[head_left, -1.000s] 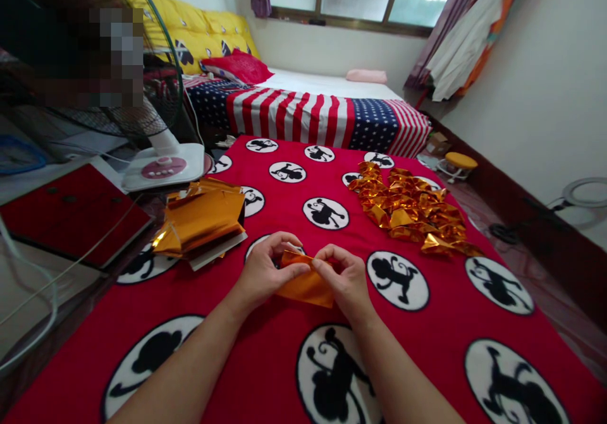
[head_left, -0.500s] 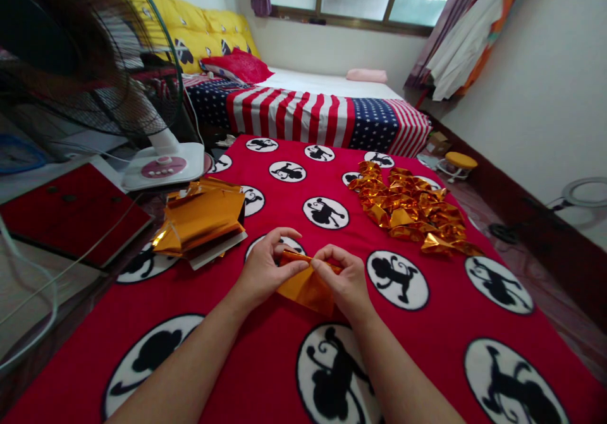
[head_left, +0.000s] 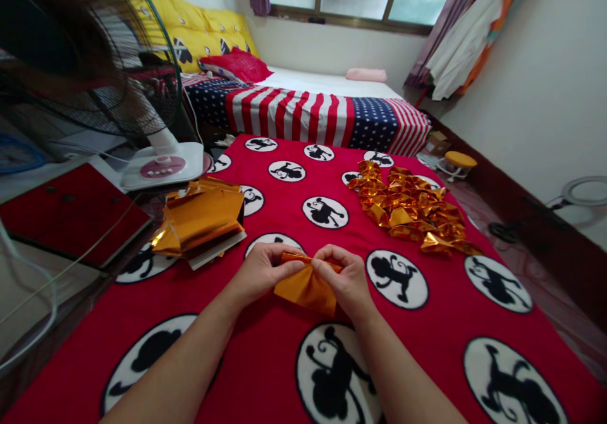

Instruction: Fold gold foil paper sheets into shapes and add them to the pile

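A sheet of gold foil paper (head_left: 306, 290) is held between my two hands, its far edge folded and its middle creased. My left hand (head_left: 265, 271) pinches the folded edge on the left, thumb on top. On the right, my right hand (head_left: 344, 278) grips the same edge, with thumb and forefinger near the middle crease. Left of my hands lies a loose stack of flat gold foil paper (head_left: 206, 212). Rows of folded gold foil pieces (head_left: 408, 209) sit to the far right on the red cloth with monkey prints (head_left: 265, 373).
An electric fan (head_left: 164, 165) stands at the left, beside a dark red panel (head_left: 71, 212) and white cables. Beyond the cloth is a bed (head_left: 294, 117) with a striped cover. A yellow-topped stool (head_left: 461, 160) stands on the floor at the right.
My left fingers, raised and apart earlier, have come down and closed on the folded edge. The sheet shows a more gathered crease at its middle. My right hand has hardly moved.
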`<state>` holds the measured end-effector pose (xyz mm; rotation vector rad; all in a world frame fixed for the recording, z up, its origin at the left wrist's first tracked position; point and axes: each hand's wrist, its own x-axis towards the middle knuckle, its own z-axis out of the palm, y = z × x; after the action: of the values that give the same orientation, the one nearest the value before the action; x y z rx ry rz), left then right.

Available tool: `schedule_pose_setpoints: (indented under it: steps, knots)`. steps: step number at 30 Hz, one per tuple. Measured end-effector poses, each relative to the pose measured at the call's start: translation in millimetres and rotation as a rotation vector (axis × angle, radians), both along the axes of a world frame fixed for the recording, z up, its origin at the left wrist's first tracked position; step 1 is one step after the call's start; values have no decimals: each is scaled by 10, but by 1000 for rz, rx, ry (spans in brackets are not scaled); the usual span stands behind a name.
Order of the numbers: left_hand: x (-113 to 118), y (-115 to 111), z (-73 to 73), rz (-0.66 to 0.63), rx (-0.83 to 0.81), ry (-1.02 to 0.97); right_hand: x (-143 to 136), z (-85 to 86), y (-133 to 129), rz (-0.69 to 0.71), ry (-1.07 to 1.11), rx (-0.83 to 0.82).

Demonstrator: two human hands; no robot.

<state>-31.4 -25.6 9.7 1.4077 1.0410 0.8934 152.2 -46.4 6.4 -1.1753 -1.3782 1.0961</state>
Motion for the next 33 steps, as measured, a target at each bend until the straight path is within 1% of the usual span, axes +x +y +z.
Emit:
schedule_pose_setpoints:
  steps: [3, 6, 8, 14, 18, 22, 27, 30, 33]
  knots:
    - [13, -8, -25, 60, -2, -19, -4, 1, -1, 11, 35, -25]
    - [39, -18, -32, 158, 49, -27, -22, -12, 7, -5, 139, -30]
    - [51, -23, -28, 193, 97, -18, -36, -25, 14, -29, 187, -24]
    - [74, -44, -5, 232, 221, 62, -53, -60, 25, -71, 192, 6]
    - [86, -49, -6, 231, 259, 97, -67, -71, 24, -73, 219, 30]
    - [82, -42, -29, 232, 223, 79, -81, -61, 20, -92, 247, 5]
    - [37, -22, -67, 253, 136, -7, -61, -39, 22, -66, 315, -56]
    - [12, -15, -77, 280, 75, -92, -32, -62, 34, -73, 345, -89]
    - [4, -11, -82, 296, 50, -128, -9, -109, 53, -88, 319, -93]
